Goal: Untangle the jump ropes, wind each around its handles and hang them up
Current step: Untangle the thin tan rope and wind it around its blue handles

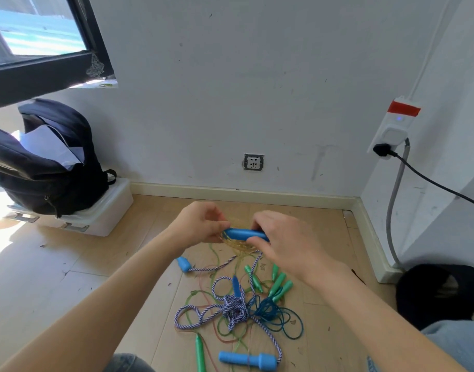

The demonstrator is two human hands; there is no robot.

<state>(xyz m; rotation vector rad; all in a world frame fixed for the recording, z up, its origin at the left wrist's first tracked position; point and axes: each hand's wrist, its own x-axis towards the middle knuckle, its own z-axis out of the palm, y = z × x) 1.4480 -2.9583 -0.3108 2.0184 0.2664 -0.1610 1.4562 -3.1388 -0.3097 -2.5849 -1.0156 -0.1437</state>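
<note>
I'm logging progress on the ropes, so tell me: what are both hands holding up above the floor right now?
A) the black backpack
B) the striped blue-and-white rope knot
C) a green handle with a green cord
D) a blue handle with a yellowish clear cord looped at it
D: the left hand and right hand grip the blue handle, with yellowish clear cord looped around it.
</note>
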